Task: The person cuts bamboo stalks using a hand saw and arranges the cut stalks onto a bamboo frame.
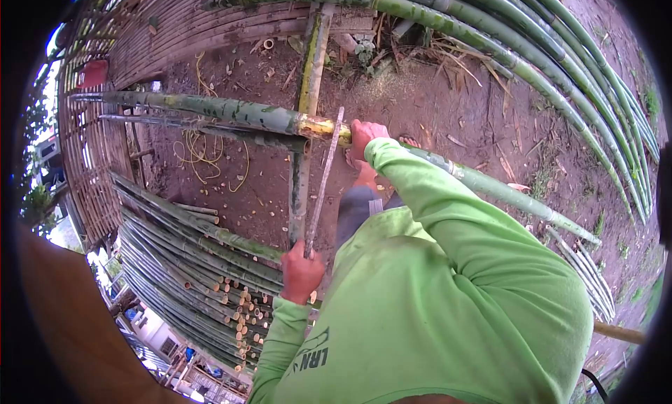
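My left hand (302, 274) is closed round the lower end of a long, thin saw-like blade (324, 180). The blade slants upward across a thick green bamboo pole (245, 115), over a yellowish stretch whose outer skin looks stripped. Just right of the blade, my right hand (367, 137) grips the same pole, which continues past it to the lower right. An upright-running wooden beam (316, 61) crosses at the pole left of the blade. Close below the pole lies a second, darker bamboo piece (259, 137) with an open end.
Stacked bamboo poles (189, 250) lie at the lower left, their cut ends facing me. More long green poles (504, 51) curve across the upper right. A slatted bamboo structure (91, 166) stands left, near yellow cord (199, 159) on the dirt. My feet (408, 142) are near the pole.
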Demonstrator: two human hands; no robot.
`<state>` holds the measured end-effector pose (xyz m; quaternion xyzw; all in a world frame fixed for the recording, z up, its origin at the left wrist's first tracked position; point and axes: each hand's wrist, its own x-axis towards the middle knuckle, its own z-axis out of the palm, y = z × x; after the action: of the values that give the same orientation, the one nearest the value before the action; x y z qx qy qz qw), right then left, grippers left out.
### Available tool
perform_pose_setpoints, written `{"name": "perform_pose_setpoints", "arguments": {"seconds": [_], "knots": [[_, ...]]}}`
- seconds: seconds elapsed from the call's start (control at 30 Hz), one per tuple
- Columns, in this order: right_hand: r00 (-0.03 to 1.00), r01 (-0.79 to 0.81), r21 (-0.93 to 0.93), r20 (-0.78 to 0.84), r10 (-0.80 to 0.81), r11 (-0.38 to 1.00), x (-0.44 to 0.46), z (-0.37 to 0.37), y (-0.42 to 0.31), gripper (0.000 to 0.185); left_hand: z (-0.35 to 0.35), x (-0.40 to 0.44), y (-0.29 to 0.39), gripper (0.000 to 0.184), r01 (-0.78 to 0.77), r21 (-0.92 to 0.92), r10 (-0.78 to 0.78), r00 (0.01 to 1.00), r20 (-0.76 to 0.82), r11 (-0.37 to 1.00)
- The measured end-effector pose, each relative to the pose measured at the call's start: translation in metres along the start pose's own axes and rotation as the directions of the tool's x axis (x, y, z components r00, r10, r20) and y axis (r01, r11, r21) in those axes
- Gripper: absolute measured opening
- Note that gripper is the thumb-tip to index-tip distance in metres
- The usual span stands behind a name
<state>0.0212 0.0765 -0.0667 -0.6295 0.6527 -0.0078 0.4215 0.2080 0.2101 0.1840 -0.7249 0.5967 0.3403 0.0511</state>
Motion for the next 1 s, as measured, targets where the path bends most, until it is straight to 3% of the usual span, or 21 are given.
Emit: {"name": "perform_pose_setpoints", "arguments": {"seconds": [0.1, 0.13, 0.2, 0.23, 0.27, 0.3, 0.33, 0.37, 0.47, 0.57, 0.6, 0.67, 0.7, 0.87, 0.93, 1.0], "knots": [[0.997, -0.027, -0.015, -0.078, 0.026, 1.0, -0.001, 0.01, 0.0, 0.039, 0.044, 0.097, 0.012, 0.01, -0.191, 0.12, 0.205, 0.972, -0.117, 0.974], [0.999, -0.001, -0.016, -0.04, 0.0, 1.0, -0.002, 0.005, 0.002, 0.039, 0.068, 0.145, 0.013, 0.009, -0.137, -0.017, 0.135, 0.988, -0.08, 0.99], [0.998, 0.048, -0.006, 0.03, -0.048, 0.999, 0.0, -0.013, 0.004, 0.04, 0.064, 0.144, 0.022, 0.009, -0.14, 0.023, 0.141, 0.989, -0.054, 0.99], [0.999, 0.039, -0.007, -0.029, -0.039, 0.999, -0.003, -0.006, 0.002, 0.041, 0.056, 0.136, 0.027, 0.009, -0.132, 0.047, 0.135, 0.99, -0.043, 0.99], [0.998, 0.055, -0.008, -0.041, -0.056, 0.998, 0.003, 0.004, 0.009, 0.041, 0.046, 0.102, 0.022, 0.008, -0.187, 0.004, 0.186, 0.975, -0.125, 0.982], [0.998, 0.056, -0.012, -0.027, -0.056, 0.998, 0.007, -0.01, 0.014, 0.04, 0.023, 0.068, 0.017, 0.008, -0.127, 0.043, 0.128, 0.992, -0.01, 0.991], [0.998, 0.058, 0.015, 0.024, -0.059, 0.998, -0.002, -0.009, 0.006, 0.038, 0.004, 0.036, 0.025, 0.008, -0.076, 0.026, 0.076, 0.997, -0.025, 0.997], [0.998, 0.019, 0.003, -0.054, -0.019, 1.0, 0.001, 0.007, 0.006, 0.037, -0.008, 0.013, 0.023, 0.007, -0.027, -0.01, 0.027, 1.0, 0.009, 1.0], [1.0, -0.005, 0.007, 0.016, 0.004, 1.0, 0.003, -0.004, 0.004, 0.036, -0.009, 0.003, 0.019, 0.007, 0.044, 0.062, -0.045, 0.999, 0.02, 0.997], [0.994, 0.011, -0.008, 0.112, -0.01, 1.0, 0.005, -0.028, 0.001, 0.036, 0.007, 0.049, 0.02, 0.007, -0.129, -0.03, 0.127, 0.99, -0.06, 0.991], [0.987, 0.016, -0.007, -0.159, -0.017, 1.0, -0.005, 0.002, -0.002, 0.036, 0.01, 0.04, 0.018, 0.007, -0.084, -0.002, 0.084, 0.996, -0.037, 0.996], [1.0, -0.005, -0.071, -0.031, 0.003, 0.997, 0.003, 0.007, 0.006, 0.034, 0.035, 0.087, 0.029, 0.007, -0.133, 0.008, 0.133, 0.988, -0.074, 0.991], [0.997, 0.057, -0.006, 0.045, -0.056, 0.998, -0.001, -0.011, 0.006, 0.032, 0.043, 0.121, 0.039, 0.007, -0.183, 0.027, 0.185, 0.978, -0.096, 0.983], [1.0, 0.007, 0.026, -0.009, -0.007, 1.0, -0.007, 0.006, 0.002, 0.033, -0.009, 0.01, 0.028, 0.007, -0.013, 0.051, 0.011, 0.999, 0.042, 0.999], [0.998, -0.013, 0.023, -0.067, 0.014, 1.0, 0.0, 0.015, 0.006, 0.033, -0.009, 0.009, 0.03, 0.007, 0.026, 0.056, -0.028, 0.999, 0.034, 0.998], [1.0, -0.007, 0.002, -0.022, 0.007, 1.0, 0.006, 0.001, 0.009, 0.029, -0.008, 0.024, 0.035, 0.007, 0.022, 0.041, -0.025, 0.998, 0.057, 0.999]]}}
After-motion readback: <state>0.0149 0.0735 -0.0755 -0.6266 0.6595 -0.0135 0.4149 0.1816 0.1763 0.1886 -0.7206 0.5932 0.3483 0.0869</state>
